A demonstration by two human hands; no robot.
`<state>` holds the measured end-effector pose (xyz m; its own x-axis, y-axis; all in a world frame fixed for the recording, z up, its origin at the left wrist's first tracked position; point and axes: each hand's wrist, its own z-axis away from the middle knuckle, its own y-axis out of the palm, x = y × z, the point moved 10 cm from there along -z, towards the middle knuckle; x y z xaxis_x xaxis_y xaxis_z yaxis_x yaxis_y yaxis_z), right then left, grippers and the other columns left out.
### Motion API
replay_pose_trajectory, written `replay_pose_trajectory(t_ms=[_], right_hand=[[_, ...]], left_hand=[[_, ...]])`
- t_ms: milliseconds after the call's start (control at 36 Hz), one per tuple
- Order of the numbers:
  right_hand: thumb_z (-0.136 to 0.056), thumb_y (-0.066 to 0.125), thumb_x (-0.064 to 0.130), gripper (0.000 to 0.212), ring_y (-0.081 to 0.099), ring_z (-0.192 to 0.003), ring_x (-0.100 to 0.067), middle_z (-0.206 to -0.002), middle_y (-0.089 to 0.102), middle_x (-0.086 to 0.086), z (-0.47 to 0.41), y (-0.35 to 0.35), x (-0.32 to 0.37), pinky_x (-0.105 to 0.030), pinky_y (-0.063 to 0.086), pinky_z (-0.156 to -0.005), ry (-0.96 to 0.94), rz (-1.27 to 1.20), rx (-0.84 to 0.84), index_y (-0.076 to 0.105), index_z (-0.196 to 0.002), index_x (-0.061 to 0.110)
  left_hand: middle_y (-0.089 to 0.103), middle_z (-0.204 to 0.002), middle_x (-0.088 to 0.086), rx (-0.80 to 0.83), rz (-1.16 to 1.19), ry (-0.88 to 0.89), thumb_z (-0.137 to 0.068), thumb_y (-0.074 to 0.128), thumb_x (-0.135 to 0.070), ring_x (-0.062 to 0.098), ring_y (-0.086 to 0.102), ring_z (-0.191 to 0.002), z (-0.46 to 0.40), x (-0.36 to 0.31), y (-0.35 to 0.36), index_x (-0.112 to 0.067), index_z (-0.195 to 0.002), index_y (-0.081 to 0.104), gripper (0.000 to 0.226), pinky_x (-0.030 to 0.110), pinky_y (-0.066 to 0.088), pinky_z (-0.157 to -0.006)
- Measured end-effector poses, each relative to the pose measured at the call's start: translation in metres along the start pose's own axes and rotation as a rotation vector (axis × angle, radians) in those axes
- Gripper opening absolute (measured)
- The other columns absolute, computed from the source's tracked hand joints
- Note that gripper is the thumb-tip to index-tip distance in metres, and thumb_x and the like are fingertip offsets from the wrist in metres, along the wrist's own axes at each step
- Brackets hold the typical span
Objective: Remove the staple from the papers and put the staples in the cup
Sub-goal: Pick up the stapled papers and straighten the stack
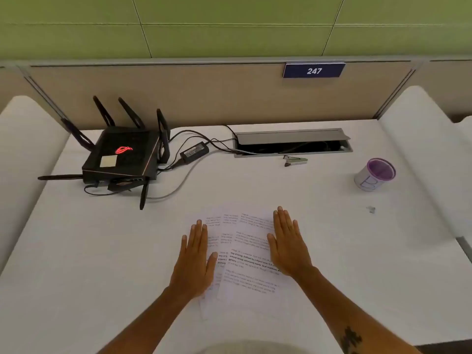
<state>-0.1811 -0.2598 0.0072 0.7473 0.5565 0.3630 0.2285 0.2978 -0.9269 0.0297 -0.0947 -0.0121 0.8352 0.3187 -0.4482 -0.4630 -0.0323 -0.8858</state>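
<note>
Head view gives me a smooth white desk (pixel 255 182) with a loose fan of thin printed papers (pixel 245 251) near its front edge, the sheets overlapping and slightly skewed. I cannot make out a staple in them. My left hand (pixel 195 261) lies flat, palm down, on the sheets' left side, fingers straight and close together, gripping nothing. My right hand (pixel 290 244) lies flat the same way on their right side, fingers extended, also holding nothing; both forearms reach in from the bottom of the frame.

Well off to the right stands the cup (pixel 375 175), a small round white one with a purple rim and lining. Between it and the sheets I see a tiny pale scrap (pixel 370 209), too small to identify. A small metal stapler-like tool (pixel 295 160) lies by the open grey cable tray (pixel 292 142). Far left sits a black angular router (pixel 120 155) with stiff antennas and a power brick (pixel 194 150). Behind runs a beige partition carrying a blue plate (pixel 314 70) reading 247, under a green panelled wall (pixel 229 24).
</note>
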Motion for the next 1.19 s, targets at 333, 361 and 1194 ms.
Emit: replay_pose_trajectory(t_ms=[333,361,1194], right_hand=[[-0.103,0.06,0.029,0.068,0.04,-0.151,-0.025,-0.165,0.038,-0.004,0.014,-0.014,-0.033,-0.049,0.033,-0.125,0.257,-0.339,-0.231,0.029,-0.163,0.016],[-0.102,0.061,0.032,0.069,0.039,-0.152,-0.027,-0.165,0.039,-0.006,0.015,-0.014,-0.037,-0.051,0.032,-0.125,0.29,-0.313,-0.247,0.03,-0.162,0.014],[-0.09,0.028,0.084,0.114,-0.016,-0.16,-0.026,-0.173,-0.018,-0.009,-0.024,0.056,0.023,-0.059,-0.005,-0.128,0.145,0.069,0.143,-0.017,-0.162,0.008]], left_hand=[[0.077,-0.131,0.011,-0.281,0.157,-0.142,-0.104,0.056,-0.031,0.048,0.057,-0.139,0.017,0.027,-0.05,-0.01,-0.145,0.066,0.047,0.073,0.051,-0.106],[0.076,-0.133,0.009,-0.301,0.181,-0.181,-0.104,0.055,-0.031,0.049,0.057,-0.139,0.016,0.035,-0.053,-0.011,-0.144,0.066,0.046,0.072,0.05,-0.11],[-0.019,-0.18,0.001,0.161,0.047,-0.179,-0.083,0.046,-0.087,0.029,-0.017,-0.167,-0.03,0.071,0.006,-0.025,-0.163,-0.031,0.127,0.062,-0.014,-0.129]])
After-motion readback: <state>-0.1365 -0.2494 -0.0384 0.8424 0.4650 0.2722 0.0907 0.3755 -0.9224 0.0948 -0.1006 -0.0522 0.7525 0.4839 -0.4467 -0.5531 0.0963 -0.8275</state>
